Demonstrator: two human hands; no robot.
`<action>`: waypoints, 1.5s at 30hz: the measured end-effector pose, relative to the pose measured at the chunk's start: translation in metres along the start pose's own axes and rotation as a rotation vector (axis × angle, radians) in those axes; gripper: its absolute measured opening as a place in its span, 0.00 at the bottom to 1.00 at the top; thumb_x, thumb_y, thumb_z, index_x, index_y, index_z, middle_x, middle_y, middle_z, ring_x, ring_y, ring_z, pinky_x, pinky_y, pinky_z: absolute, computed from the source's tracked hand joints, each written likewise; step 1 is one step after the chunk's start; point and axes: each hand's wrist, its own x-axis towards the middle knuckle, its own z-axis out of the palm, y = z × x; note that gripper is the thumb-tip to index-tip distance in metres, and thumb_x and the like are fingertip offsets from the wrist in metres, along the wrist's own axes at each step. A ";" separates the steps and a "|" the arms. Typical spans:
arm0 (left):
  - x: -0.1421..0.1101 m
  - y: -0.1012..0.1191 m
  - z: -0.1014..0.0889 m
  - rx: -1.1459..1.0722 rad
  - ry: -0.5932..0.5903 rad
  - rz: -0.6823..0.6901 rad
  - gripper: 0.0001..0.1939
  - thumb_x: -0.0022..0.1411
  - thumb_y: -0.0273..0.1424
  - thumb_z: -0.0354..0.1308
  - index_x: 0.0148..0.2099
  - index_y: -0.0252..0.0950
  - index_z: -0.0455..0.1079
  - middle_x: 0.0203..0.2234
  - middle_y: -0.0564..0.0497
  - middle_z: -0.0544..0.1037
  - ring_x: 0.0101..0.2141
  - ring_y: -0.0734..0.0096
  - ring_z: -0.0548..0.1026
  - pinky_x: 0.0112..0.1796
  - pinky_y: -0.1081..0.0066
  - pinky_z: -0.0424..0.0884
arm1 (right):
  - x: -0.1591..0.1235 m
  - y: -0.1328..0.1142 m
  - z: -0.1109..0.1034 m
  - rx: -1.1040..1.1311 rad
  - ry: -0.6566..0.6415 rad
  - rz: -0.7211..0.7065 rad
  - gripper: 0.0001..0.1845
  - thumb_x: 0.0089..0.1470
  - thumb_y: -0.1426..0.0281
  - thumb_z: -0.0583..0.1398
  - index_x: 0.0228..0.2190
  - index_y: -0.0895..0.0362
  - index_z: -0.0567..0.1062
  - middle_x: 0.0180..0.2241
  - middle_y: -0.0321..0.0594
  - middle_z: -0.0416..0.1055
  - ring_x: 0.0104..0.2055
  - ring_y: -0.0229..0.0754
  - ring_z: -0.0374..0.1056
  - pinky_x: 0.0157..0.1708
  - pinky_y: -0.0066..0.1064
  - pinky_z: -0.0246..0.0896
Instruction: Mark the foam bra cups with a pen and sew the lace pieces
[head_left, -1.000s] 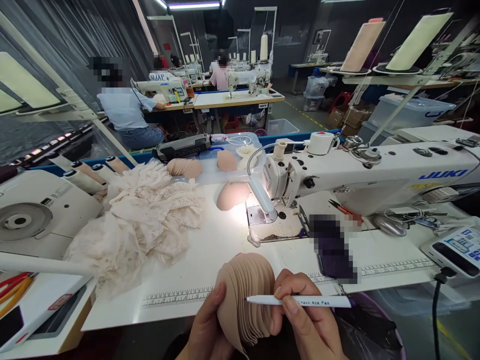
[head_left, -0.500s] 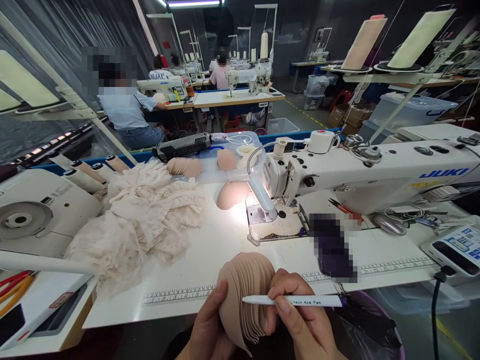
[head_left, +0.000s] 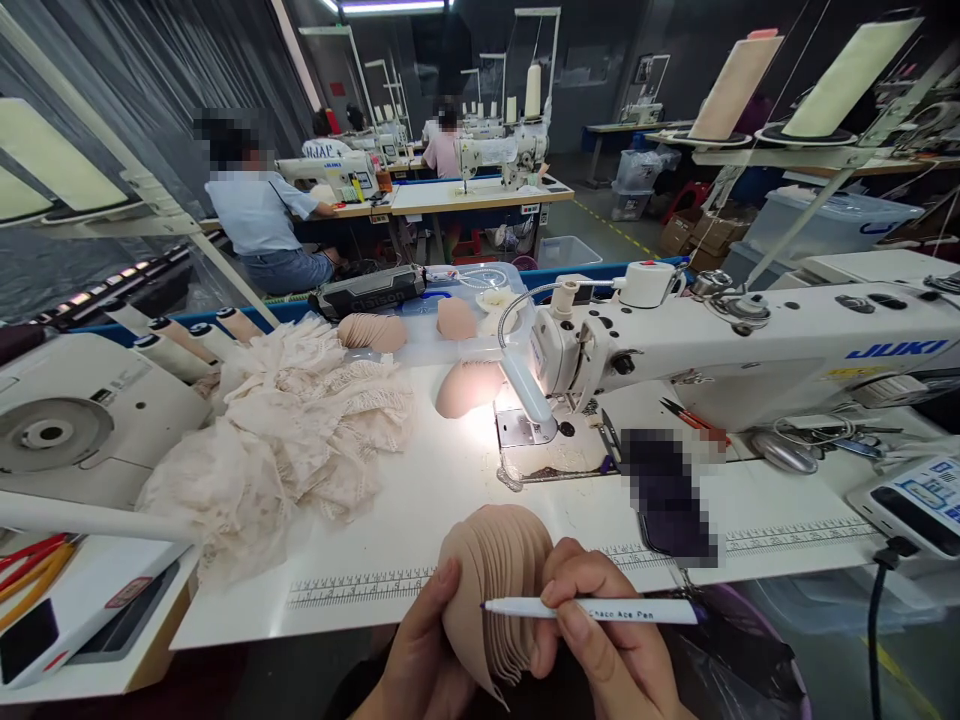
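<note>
My left hand is closed around the left side of a fanned stack of beige bra cups, held over the table's front edge. In my right hand is a white marking pen with a purple end, pinched between thumb and fingers. Its tip points left and meets the edge of one of the front cups. Some fingers of my right hand rest against the right side of the stack. A single beige cup lies under the lamp, beside the sewing machine.
Cream lace fabric is heaped on the left of the table. A clear plastic tray behind it bears more cups. Red-handled snips and a blurred dark object lie to the right. A co-worker sits further back.
The pen has shifted slightly, its tip now touching the cup edge a little lower. Both hands keep their hold, and the view has moved slightly.
</note>
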 end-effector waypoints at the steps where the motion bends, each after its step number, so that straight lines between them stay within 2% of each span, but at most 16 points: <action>1: 0.000 0.000 0.000 -0.014 0.007 -0.001 0.18 0.74 0.41 0.62 0.55 0.35 0.85 0.47 0.42 0.88 0.56 0.45 0.81 0.64 0.55 0.69 | 0.000 0.000 0.000 0.001 0.028 0.007 0.12 0.77 0.59 0.55 0.45 0.48 0.77 0.22 0.35 0.76 0.31 0.48 0.68 0.36 0.39 0.59; 3: 0.000 0.001 -0.001 -0.035 0.028 -0.002 0.18 0.74 0.40 0.63 0.56 0.35 0.84 0.47 0.41 0.88 0.57 0.45 0.80 0.66 0.54 0.66 | -0.001 0.000 0.000 -0.012 0.073 0.013 0.13 0.77 0.58 0.55 0.44 0.48 0.77 0.20 0.35 0.74 0.31 0.49 0.67 0.36 0.40 0.58; 6: -0.001 0.002 0.001 -0.038 0.020 -0.007 0.19 0.74 0.41 0.63 0.57 0.34 0.84 0.47 0.40 0.88 0.57 0.46 0.81 0.67 0.53 0.65 | 0.000 0.002 -0.002 -0.045 -0.004 -0.020 0.11 0.78 0.60 0.54 0.46 0.48 0.76 0.22 0.35 0.76 0.31 0.48 0.67 0.38 0.41 0.59; 12: 0.000 -0.001 0.005 0.053 -0.052 -0.042 0.23 0.75 0.45 0.59 0.57 0.33 0.84 0.52 0.39 0.86 0.56 0.43 0.81 0.61 0.54 0.72 | 0.003 0.002 -0.003 -0.070 -0.087 -0.035 0.11 0.79 0.61 0.54 0.48 0.46 0.75 0.24 0.34 0.79 0.33 0.48 0.67 0.42 0.42 0.59; 15: -0.001 -0.002 0.005 0.068 0.053 -0.014 0.21 0.73 0.44 0.62 0.59 0.37 0.83 0.51 0.41 0.86 0.57 0.45 0.80 0.62 0.55 0.71 | 0.003 0.000 -0.005 0.002 -0.076 -0.035 0.11 0.79 0.61 0.54 0.50 0.44 0.76 0.24 0.34 0.77 0.34 0.48 0.67 0.38 0.38 0.61; 18: -0.003 0.003 0.007 0.119 0.171 0.063 0.27 0.67 0.43 0.69 0.65 0.45 0.77 0.55 0.44 0.84 0.58 0.47 0.79 0.61 0.56 0.71 | 0.007 -0.003 -0.015 -0.057 0.058 0.037 0.12 0.77 0.58 0.55 0.50 0.42 0.78 0.33 0.37 0.79 0.39 0.47 0.71 0.40 0.37 0.66; 20: -0.004 0.012 0.010 0.280 0.156 0.117 0.41 0.60 0.44 0.75 0.71 0.45 0.68 0.58 0.41 0.82 0.58 0.43 0.79 0.58 0.56 0.73 | 0.012 -0.006 -0.025 -0.211 0.092 0.155 0.13 0.76 0.56 0.57 0.52 0.43 0.79 0.46 0.41 0.80 0.49 0.49 0.74 0.49 0.39 0.68; 23: -0.006 0.029 0.016 0.679 0.075 0.198 0.57 0.51 0.45 0.81 0.76 0.47 0.58 0.56 0.39 0.80 0.51 0.43 0.81 0.49 0.59 0.76 | 0.023 -0.013 -0.035 -0.333 -0.065 0.289 0.17 0.74 0.54 0.59 0.57 0.45 0.76 0.54 0.44 0.78 0.55 0.53 0.75 0.55 0.40 0.67; 27: 0.002 0.043 0.015 1.249 -0.057 0.365 0.58 0.53 0.28 0.78 0.78 0.58 0.51 0.57 0.45 0.75 0.49 0.51 0.80 0.49 0.60 0.76 | 0.040 -0.024 -0.026 -0.336 -0.302 0.317 0.26 0.60 0.59 0.71 0.57 0.46 0.72 0.51 0.40 0.79 0.50 0.54 0.76 0.50 0.40 0.69; 30: 0.014 0.045 0.004 1.403 -0.153 0.555 0.61 0.49 0.21 0.73 0.78 0.61 0.51 0.57 0.46 0.73 0.52 0.49 0.79 0.53 0.55 0.75 | 0.050 -0.025 -0.015 -0.296 -0.340 0.392 0.29 0.53 0.68 0.72 0.54 0.47 0.72 0.54 0.38 0.77 0.54 0.54 0.73 0.55 0.41 0.65; 32: 0.019 0.045 -0.003 1.364 -0.100 0.601 0.63 0.47 0.27 0.80 0.77 0.61 0.52 0.61 0.45 0.72 0.57 0.45 0.76 0.59 0.50 0.71 | 0.051 -0.019 -0.013 -0.235 -0.283 0.429 0.27 0.54 0.67 0.70 0.53 0.47 0.70 0.51 0.38 0.76 0.52 0.52 0.73 0.52 0.41 0.67; 34: 0.021 0.042 -0.007 1.215 0.051 0.654 0.65 0.43 0.41 0.85 0.77 0.57 0.54 0.67 0.42 0.68 0.68 0.37 0.66 0.68 0.44 0.59 | 0.048 -0.010 -0.014 -0.162 -0.164 0.419 0.28 0.54 0.62 0.70 0.53 0.48 0.67 0.43 0.37 0.75 0.44 0.50 0.73 0.45 0.39 0.68; 36: 0.020 0.034 -0.007 0.968 0.146 0.660 0.64 0.42 0.54 0.83 0.76 0.52 0.57 0.71 0.40 0.65 0.73 0.33 0.56 0.72 0.41 0.49 | 0.044 -0.001 -0.012 -0.057 -0.046 0.378 0.32 0.56 0.56 0.71 0.55 0.47 0.64 0.40 0.36 0.75 0.40 0.50 0.73 0.43 0.40 0.70; 39: 0.017 0.015 -0.006 0.515 0.024 0.450 0.46 0.56 0.58 0.73 0.71 0.49 0.68 0.70 0.42 0.69 0.75 0.35 0.53 0.73 0.42 0.51 | 0.035 0.012 0.003 0.130 0.101 0.314 0.35 0.57 0.48 0.70 0.55 0.45 0.61 0.46 0.42 0.78 0.47 0.55 0.77 0.48 0.44 0.73; 42: 0.018 0.002 -0.009 0.150 -0.197 0.240 0.24 0.72 0.50 0.61 0.65 0.50 0.77 0.68 0.48 0.75 0.76 0.45 0.53 0.75 0.47 0.46 | 0.023 0.028 0.026 0.194 0.217 0.293 0.42 0.51 0.44 0.74 0.56 0.44 0.62 0.54 0.49 0.76 0.51 0.59 0.78 0.50 0.46 0.74; 45: 0.020 0.005 -0.014 -0.027 -0.212 0.164 0.18 0.76 0.43 0.59 0.62 0.49 0.81 0.64 0.49 0.79 0.74 0.49 0.59 0.76 0.51 0.46 | 0.009 0.044 0.036 0.136 0.259 0.286 0.49 0.47 0.42 0.75 0.61 0.45 0.61 0.60 0.53 0.72 0.54 0.62 0.76 0.54 0.49 0.73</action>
